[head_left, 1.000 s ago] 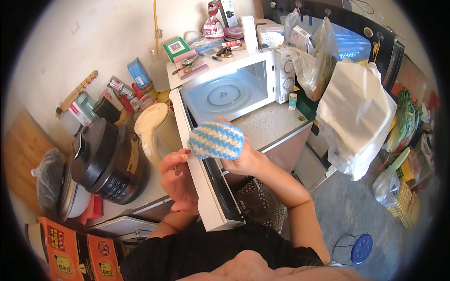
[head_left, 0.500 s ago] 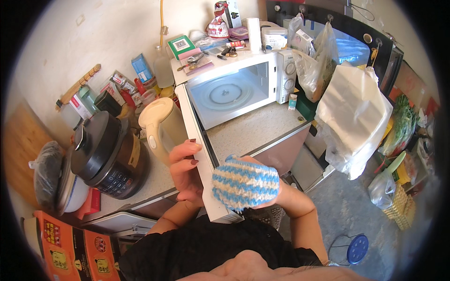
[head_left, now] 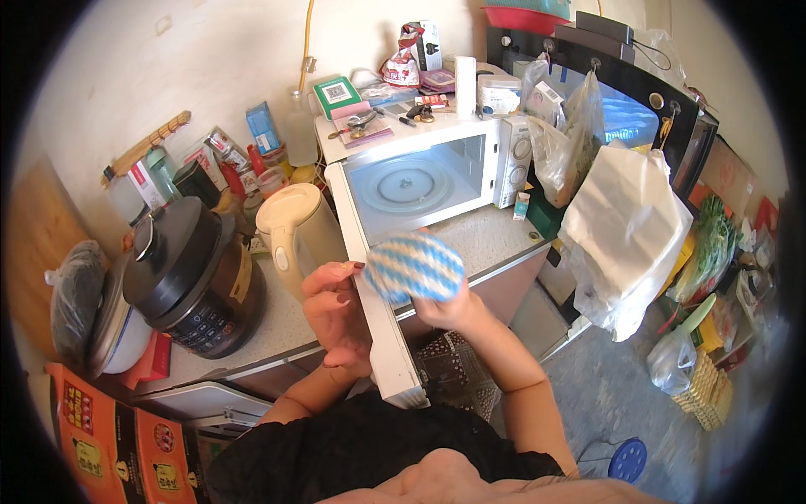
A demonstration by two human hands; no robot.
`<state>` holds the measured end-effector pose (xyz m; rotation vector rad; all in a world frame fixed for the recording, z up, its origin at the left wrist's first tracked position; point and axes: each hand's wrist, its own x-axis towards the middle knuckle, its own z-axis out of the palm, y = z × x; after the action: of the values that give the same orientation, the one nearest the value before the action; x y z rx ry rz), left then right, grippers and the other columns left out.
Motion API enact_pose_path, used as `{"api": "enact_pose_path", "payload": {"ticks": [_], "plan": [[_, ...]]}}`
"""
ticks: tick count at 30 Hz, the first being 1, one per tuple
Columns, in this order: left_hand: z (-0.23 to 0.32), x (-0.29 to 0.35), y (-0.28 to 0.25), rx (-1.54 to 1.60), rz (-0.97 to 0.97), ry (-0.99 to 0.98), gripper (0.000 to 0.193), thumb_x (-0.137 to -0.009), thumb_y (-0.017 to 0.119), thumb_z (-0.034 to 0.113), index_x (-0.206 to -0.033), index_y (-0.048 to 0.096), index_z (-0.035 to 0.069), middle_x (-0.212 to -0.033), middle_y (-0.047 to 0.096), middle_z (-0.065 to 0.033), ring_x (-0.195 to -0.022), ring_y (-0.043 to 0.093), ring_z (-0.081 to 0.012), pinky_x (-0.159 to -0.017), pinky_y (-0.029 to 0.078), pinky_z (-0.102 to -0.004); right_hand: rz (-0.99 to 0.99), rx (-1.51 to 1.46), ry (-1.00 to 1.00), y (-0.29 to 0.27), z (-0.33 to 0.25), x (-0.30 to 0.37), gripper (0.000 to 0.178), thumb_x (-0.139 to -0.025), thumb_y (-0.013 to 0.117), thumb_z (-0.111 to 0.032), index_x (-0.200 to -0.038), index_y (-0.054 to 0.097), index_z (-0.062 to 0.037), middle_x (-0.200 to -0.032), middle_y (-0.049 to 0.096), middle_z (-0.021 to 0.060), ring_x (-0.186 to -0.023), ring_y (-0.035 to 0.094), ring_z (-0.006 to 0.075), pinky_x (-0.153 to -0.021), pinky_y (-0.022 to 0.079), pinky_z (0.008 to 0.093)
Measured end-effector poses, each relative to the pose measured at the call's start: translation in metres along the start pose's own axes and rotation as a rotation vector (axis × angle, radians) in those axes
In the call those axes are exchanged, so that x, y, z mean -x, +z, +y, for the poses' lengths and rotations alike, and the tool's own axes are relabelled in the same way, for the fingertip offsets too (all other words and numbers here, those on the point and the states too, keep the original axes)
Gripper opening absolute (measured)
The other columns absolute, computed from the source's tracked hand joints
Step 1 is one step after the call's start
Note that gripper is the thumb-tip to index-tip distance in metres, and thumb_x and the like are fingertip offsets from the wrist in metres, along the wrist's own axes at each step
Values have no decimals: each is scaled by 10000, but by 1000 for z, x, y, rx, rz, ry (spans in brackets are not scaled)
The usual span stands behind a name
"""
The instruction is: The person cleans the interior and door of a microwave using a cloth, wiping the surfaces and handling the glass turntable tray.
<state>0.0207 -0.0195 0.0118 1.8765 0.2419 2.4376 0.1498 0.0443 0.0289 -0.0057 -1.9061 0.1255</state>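
The right hand [head_left: 445,311] has carried the blue-and-white striped crocheted cloth [head_left: 416,267] back up along the microwave door [head_left: 384,346] from near its lower end, where both were half a second ago. The view has shifted, bringing a red basin [head_left: 525,18] into sight at the top.

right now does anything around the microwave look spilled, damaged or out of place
No spill or damage stands out. The microwave top looks cluttered, though, with a green box and loose small items crowded together.
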Motion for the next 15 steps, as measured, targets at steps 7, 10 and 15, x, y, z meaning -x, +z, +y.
{"api": "enact_pose_path", "payload": {"ticks": [7, 10, 15], "plan": [[-5, -3, 5, -20, -29, 74, 673, -938, 257, 683, -1024, 472, 51, -1089, 525, -164, -1010, 531, -285, -1006, 335, -467, -40, 136, 43, 38, 102, -52, 494, -709, 507, 114, -1141, 643, -81, -1186, 613, 164, -1153, 542, 379, -1047, 410, 470], [1, -10, 2, -182, -225, 115, 709, -974, 129, 630, -874, 540, 62, -855, 630, -107, -815, 593, -270, -966, 348, -473, -60, 193, 40, 47, 136, -77, 470, -692, 496, 129, -1110, 631, -38, -1148, 605, 193, -1123, 533, 401, -995, 444, 446], [-1, -6, 1, -137, -210, 131, 703, -977, 152, 627, -865, 553, 60, -887, 634, -118, -853, 594, -269, -946, 360, -474, -233, 302, 32, 60, 167, -107, 482, -676, 472, 148, -1107, 624, -6, -1084, 588, 237, -1085, 530, 418, -958, 458, 434]]}}
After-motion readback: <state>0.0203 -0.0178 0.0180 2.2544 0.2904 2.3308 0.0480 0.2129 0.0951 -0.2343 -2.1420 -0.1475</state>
